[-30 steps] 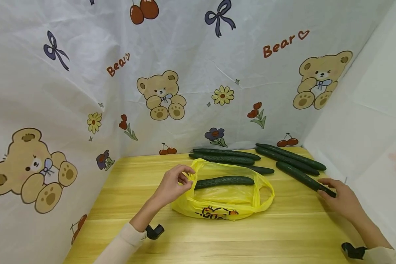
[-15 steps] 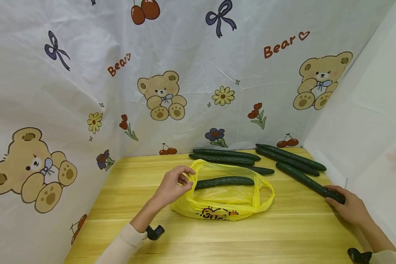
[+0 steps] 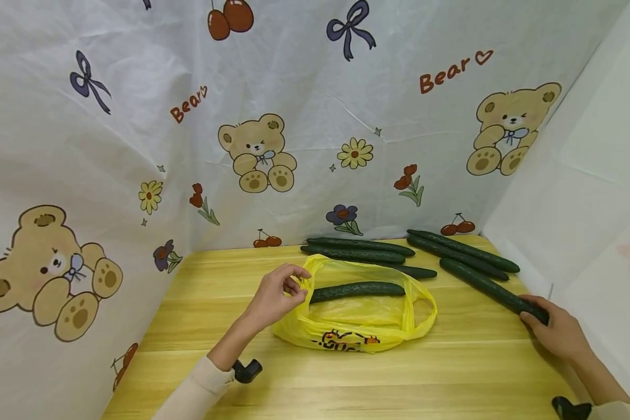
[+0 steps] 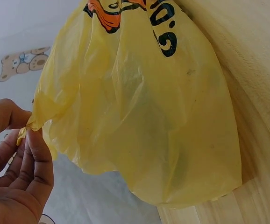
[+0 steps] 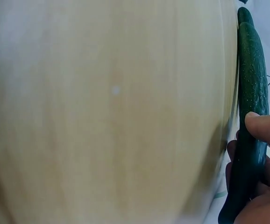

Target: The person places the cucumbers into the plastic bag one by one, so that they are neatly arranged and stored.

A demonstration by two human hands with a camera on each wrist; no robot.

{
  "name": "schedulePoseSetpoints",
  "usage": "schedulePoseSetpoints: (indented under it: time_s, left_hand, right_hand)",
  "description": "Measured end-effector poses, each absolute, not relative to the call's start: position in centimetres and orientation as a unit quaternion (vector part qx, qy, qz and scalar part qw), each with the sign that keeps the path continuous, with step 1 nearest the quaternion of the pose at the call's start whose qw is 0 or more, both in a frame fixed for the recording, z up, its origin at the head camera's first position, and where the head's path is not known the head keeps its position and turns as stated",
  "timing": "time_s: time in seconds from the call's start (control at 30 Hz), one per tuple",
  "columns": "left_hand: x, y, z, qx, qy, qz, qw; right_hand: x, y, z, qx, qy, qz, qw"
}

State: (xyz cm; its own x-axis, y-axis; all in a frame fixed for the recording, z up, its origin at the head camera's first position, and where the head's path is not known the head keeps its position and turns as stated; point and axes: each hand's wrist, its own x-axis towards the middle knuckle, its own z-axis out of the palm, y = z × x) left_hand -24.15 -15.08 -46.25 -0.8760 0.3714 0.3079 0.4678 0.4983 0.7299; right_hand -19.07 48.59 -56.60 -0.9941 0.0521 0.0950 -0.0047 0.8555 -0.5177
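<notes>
Beyond the fingers, bear-printed white cloth (image 3: 304,64); beneath them, a wooden table (image 3: 451,379). With the right hand (image 3: 560,333), grips a slender, dark green cucumber (image 3: 488,286) by its near end, most of it ahead of the fingers. With the left hand (image 3: 273,294), pinches the edge of a translucent yellow bag (image 3: 357,338), fingertips together; just right of them, inside, a second cucumber (image 3: 359,290). Farther off, other cucumbers (image 3: 458,254). Grips farther right than a second ago; pinches the bag just as before. Sets the right thumb on the near side; curls the spare left fingers.
</notes>
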Motion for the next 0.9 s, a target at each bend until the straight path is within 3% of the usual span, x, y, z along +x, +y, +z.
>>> schedulePoseSetpoints:
  time_s: [0.43,0.9]
  left_hand:
    - [-23.9,-15.2,-46.1,-0.244,-0.863,-0.438,0.057]
    - [-24.0,-15.2,-46.3,-0.239,-0.867,-0.434,0.053]
  right_hand:
    - [-19.1,48.2,-55.7,-0.001,-0.956,0.279,0.088]
    - [-18.2,47.1,-53.4,0.022,-0.946,0.313,0.081]
